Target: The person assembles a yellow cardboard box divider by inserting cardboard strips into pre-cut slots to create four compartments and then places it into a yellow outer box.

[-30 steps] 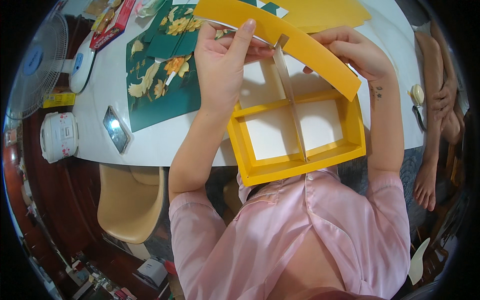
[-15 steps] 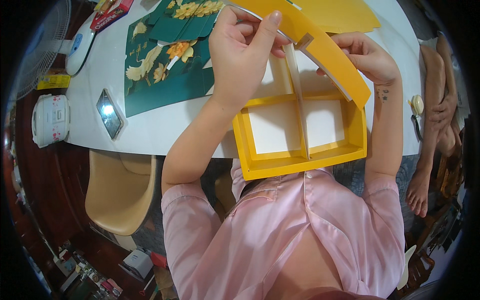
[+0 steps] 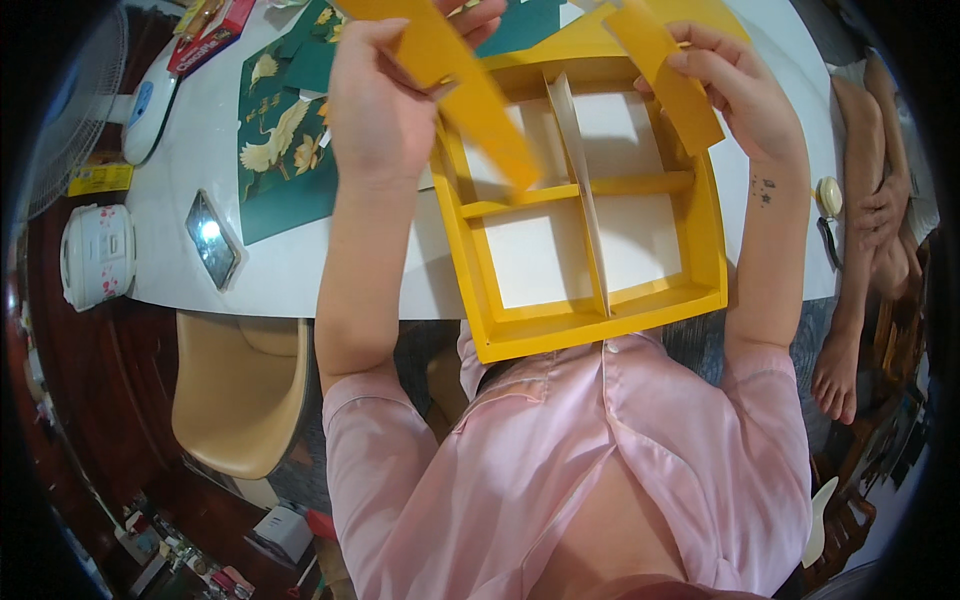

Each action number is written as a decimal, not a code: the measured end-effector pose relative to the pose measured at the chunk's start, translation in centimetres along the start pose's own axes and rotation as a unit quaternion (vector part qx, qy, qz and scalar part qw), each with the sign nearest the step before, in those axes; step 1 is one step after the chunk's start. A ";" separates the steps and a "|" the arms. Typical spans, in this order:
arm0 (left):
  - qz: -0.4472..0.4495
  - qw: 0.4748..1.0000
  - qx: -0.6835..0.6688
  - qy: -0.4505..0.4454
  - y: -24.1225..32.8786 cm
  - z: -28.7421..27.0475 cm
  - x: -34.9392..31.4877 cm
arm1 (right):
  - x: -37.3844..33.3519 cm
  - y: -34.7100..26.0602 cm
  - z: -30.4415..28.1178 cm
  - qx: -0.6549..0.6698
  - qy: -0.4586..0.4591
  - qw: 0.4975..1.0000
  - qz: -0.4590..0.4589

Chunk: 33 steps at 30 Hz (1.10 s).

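Note:
Below my hands a yellow cardboard box hangs partly over the table's near edge, by my body. A lengthwise divider and a yellow crosswise divider split its white-bottomed inside into compartments. My left hand is closed on a yellow cardboard strip, smeared by motion, that slants over the box's far left part. Pinched in my right hand is another yellow cardboard strip, tilted above the far right corner. Neither strip's slot ends show clearly.
Dark green printed card pieces lie at the far left of the white table. A phone, a rice cooker and a fan are farther left. Another person's legs are at the right; a beige chair stands near left.
The yellow strips, close together over the box before, are now apart. My left hand has moved left with one; my right hand keeps the other at the right. More of the box shows.

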<state>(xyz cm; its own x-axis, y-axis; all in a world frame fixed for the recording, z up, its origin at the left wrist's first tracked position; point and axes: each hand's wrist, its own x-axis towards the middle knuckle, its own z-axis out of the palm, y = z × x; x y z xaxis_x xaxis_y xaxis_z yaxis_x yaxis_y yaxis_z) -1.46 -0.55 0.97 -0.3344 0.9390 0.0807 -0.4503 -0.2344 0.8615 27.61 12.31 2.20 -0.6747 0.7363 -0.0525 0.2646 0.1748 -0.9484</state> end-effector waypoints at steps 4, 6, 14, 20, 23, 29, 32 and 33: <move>-0.037 0.994 -0.039 -0.090 -0.2 0.0 -0.2 | -0.9 -1.2 1.8 0.010 0.018 0.999 -0.033; -0.055 0.991 -0.043 -0.116 0.4 1.2 -1.2 | -1.9 -5.8 5.7 0.100 0.011 0.993 0.063; 0.018 0.998 -0.021 0.058 2.0 2.4 -2.0 | -2.9 -9.2 7.8 -0.065 -0.084 0.994 0.032; 0.002 0.972 0.196 -0.129 8.5 0.6 -7.4 | -2.4 -4.7 10.2 -0.464 -0.056 0.882 0.057; 0.039 0.783 0.482 -0.392 4.9 -0.3 -6.4 | -3.3 0.5 9.7 -0.374 -0.005 0.927 -0.037; 0.003 0.661 0.606 -0.443 4.3 1.2 -9.5 | -2.8 -0.2 10.4 -0.345 -0.045 0.937 0.037; -0.049 0.657 0.586 -0.472 4.6 1.1 -8.7 | -3.1 -0.9 10.5 -0.304 -0.065 0.947 0.076; -0.061 0.656 0.581 -0.478 4.6 1.1 -8.6 | -3.2 -0.8 10.3 -0.296 -0.064 0.950 0.077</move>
<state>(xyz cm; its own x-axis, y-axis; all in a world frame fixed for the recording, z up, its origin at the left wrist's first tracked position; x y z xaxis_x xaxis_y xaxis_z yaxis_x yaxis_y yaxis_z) 0.24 -9.42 4.76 0.5679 0.7919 -0.2247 0.6951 -0.3151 0.6462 22.47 3.02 -0.08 -0.6654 0.7034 -0.2501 0.6822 0.4368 -0.5863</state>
